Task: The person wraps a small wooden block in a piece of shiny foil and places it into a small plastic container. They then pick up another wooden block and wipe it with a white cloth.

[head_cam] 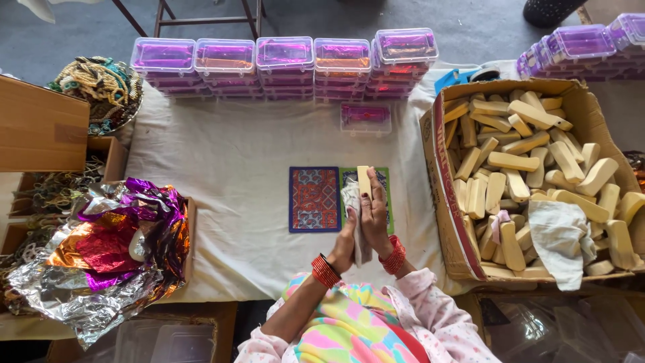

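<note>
My right hand (376, 215) grips a pale yellow bar-shaped block (364, 180), standing it upright over the table. My left hand (345, 240) presses a white cloth (352, 199) against the block's side. Both wrists wear red bangles. Under the hands lie two small patterned mats: a red and blue one (314, 199) and a green-edged one (385, 193), partly hidden by my hands.
A cardboard box (440, 168) at the right holds several similar pale blocks and a white rag (560, 238). Rows of clear lidded boxes with purple contents (285, 67) line the far edge; one (365, 117) stands alone. Crumpled shiny foil (101, 249) fills a tray at left.
</note>
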